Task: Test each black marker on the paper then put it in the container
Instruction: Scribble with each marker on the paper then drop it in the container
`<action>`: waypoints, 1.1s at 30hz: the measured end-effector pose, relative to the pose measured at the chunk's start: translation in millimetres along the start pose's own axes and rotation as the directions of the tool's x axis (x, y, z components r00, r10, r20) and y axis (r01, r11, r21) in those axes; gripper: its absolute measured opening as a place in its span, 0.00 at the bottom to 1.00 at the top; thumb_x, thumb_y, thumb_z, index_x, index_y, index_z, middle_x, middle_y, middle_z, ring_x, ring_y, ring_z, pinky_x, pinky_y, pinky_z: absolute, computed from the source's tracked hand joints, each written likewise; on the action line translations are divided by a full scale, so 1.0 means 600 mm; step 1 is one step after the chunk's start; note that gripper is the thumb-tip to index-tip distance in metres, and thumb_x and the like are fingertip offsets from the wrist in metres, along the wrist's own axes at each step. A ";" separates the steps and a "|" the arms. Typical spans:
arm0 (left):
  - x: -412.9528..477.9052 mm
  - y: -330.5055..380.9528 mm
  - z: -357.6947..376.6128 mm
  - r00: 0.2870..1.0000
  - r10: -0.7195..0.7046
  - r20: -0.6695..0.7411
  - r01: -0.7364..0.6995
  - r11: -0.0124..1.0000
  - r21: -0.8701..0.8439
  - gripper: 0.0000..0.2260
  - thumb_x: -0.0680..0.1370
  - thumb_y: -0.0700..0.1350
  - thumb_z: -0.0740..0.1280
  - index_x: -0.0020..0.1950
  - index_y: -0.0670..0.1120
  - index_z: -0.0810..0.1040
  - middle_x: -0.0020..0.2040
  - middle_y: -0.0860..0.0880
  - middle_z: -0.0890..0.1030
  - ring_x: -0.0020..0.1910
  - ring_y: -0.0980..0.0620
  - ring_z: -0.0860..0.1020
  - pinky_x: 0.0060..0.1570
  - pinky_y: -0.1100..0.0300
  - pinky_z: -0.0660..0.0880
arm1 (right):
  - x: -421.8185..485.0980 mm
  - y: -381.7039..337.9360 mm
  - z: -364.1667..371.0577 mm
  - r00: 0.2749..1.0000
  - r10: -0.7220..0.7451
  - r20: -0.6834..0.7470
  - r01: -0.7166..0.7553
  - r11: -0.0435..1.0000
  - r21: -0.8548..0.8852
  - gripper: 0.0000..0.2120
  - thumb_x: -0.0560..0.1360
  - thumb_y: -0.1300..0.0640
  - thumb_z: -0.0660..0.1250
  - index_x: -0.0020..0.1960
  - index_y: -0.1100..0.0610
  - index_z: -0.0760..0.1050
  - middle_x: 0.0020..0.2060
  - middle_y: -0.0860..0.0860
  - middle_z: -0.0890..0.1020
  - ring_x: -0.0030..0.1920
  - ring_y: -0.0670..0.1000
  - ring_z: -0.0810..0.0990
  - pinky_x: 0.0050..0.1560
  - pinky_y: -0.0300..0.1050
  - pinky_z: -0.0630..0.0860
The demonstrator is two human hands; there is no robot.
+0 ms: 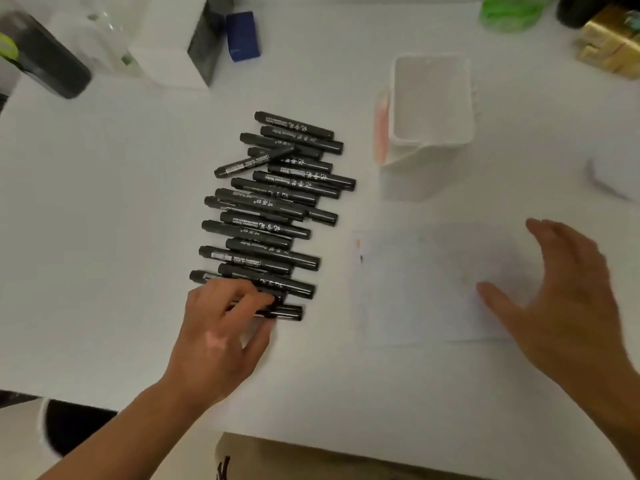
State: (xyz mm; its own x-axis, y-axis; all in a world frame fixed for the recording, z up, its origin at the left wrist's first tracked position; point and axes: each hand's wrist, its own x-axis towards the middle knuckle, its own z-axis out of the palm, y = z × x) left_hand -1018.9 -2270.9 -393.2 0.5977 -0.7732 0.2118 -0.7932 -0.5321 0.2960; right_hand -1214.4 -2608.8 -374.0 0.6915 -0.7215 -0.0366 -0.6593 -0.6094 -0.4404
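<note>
Several black markers [277,202] lie in a loose row on the white table, left of centre. My left hand [221,327] reaches in from below, and its fingers and thumb curl round the nearest marker [287,311] at the row's near end. A white sheet of paper [422,289] lies to the right of the markers. My right hand [561,296] hovers with spread fingers over the paper's right edge and holds nothing. An empty white container [433,98] stands beyond the paper.
At the back stand a white box with a dark side [194,46], a blue block [244,36], a dark object [45,57] at far left, a green item [509,12] and gold boxes [613,43]. The table's near edge runs along the bottom.
</note>
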 end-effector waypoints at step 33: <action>0.050 0.205 0.024 0.958 -0.242 0.154 0.171 0.054 -0.984 0.13 0.78 0.36 0.70 0.61 0.45 0.75 0.47 0.42 0.83 0.50 0.40 0.85 0.47 0.53 0.80 | -0.122 -0.062 0.024 0.899 -0.401 0.175 0.262 0.813 0.520 0.14 0.74 0.39 0.72 0.57 0.36 0.72 0.50 0.37 0.85 0.51 0.34 0.81 0.49 0.34 0.74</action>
State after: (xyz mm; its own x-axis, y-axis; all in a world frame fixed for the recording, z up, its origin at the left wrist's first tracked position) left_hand -1100.2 -2364.4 -363.8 0.7468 -0.6649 -0.0118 0.1741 0.1784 0.9684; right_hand -1236.0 -2528.5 -367.9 0.9378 -0.3468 -0.0134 -0.2019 -0.5138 -0.8338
